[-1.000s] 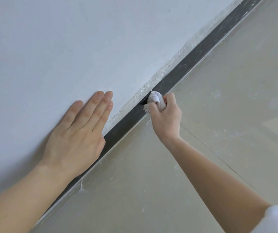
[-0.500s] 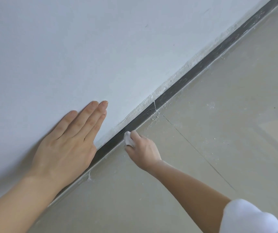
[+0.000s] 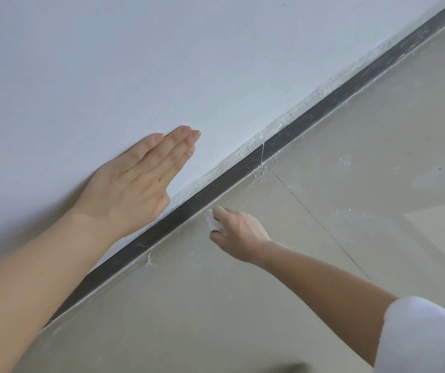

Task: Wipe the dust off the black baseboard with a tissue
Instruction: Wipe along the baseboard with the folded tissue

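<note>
At the foot of the white wall (image 3: pixel 216 63), a wadded tissue (image 3: pixel 212 221) is pinched in the closed right hand (image 3: pixel 238 234) against the black baseboard (image 3: pixel 189 208), mid-wipe, while the left hand (image 3: pixel 135 181) is laid flat and empty; further strokes toward the dusty far stretch are seemingly called for.

Baseboard (image 3: pixel 310 125) strip runs open diag. up-right past the thin joint (image 3: pixel 262 152); nothing on it there. Floor (image 3: pixel 364 170) alongside is bare, only dust specks. Down-left stretch is crowded: left hand (image 3: pixel 135 184) flat on wall (image 3: pixel 162 63) just above, forearm crossing over the strip's low end.
</note>
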The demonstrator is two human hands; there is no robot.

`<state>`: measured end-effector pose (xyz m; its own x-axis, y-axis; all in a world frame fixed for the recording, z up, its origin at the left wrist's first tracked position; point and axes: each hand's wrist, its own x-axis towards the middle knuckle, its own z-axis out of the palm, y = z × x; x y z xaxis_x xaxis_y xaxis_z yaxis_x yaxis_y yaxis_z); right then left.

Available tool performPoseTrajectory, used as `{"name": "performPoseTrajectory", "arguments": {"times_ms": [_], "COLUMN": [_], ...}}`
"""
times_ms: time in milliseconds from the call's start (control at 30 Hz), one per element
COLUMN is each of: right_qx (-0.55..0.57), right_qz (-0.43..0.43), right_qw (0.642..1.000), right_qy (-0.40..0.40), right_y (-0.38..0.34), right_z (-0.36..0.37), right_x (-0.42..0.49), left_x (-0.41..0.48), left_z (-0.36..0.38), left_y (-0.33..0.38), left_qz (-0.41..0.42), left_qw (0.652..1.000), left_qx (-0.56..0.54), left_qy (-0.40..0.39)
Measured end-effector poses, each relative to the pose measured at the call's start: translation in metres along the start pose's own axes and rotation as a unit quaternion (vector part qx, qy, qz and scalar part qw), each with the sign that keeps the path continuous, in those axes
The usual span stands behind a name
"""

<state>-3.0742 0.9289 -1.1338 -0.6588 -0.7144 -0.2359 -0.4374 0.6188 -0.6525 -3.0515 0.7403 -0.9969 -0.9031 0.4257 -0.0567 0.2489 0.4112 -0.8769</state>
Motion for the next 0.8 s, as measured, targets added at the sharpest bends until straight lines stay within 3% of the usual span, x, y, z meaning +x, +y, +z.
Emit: {"name": "performPoseTrajectory", "arguments": {"times_ms": [300, 400, 500, 800], "right_qx": [-0.119, -0.155, -0.169, -0.175], "right_qz": [0.062, 0.046, 0.021, -0.085], "right_qw": [0.991, 0.987, 0.985, 0.971], "right_qy": [-0.018, -0.014, -0.022, -0.139], "right_y": [0.03, 0.028, 0.033, 0.045], "right_z": [-0.156, -0.204, -0.23, -0.255], "right_x": [-0.045, -0.05, -0.041, 0.002], "left_x": [0.002, 0.011, 0.033, 0.088], "left_z": [-0.019, -0.027, -0.028, -0.042], "left_y": [-0.001, 0.003, 0.014, 0.02], "left_qz": [-0.016, -0.036, -0.058, -0.069], "left_qw": [0.995, 0.985, 0.977, 0.979], "left_qx": [-0.068, -0.145, -0.198, -0.187], "left_qy": [-0.066, -0.092, -0.052, -0.035]}}
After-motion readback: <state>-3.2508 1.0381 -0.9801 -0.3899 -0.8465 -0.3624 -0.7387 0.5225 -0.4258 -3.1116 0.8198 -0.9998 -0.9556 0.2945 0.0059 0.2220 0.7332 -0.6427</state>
